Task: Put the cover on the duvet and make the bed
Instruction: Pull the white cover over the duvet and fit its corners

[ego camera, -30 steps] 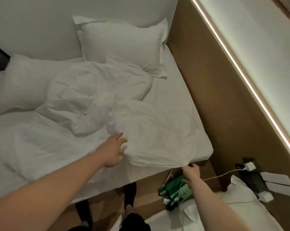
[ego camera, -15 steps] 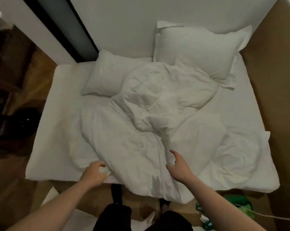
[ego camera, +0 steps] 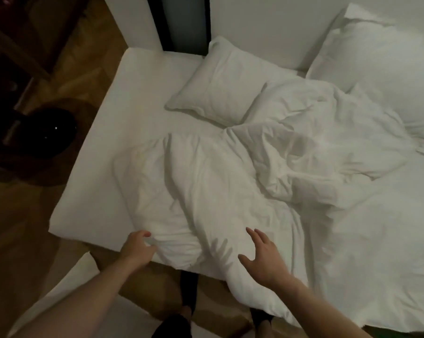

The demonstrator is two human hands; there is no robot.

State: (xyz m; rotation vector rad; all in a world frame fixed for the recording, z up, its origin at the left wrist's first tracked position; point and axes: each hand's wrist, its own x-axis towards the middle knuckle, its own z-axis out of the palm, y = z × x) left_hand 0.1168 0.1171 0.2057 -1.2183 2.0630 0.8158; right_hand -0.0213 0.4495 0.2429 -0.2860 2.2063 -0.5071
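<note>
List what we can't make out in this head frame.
- Crumpled white duvet: covered or bare, white on white, unclear.
- Large white pillow: cut by the right edge.
- Left hand: grip buried in folds.
- Round black object on the floor: too dark.

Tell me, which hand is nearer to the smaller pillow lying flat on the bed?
Left. The left hand grips the duvet at the bed's foot edge, more directly below the smaller pillow. The right hand, open over the duvet, is further right and slightly lower.
</note>
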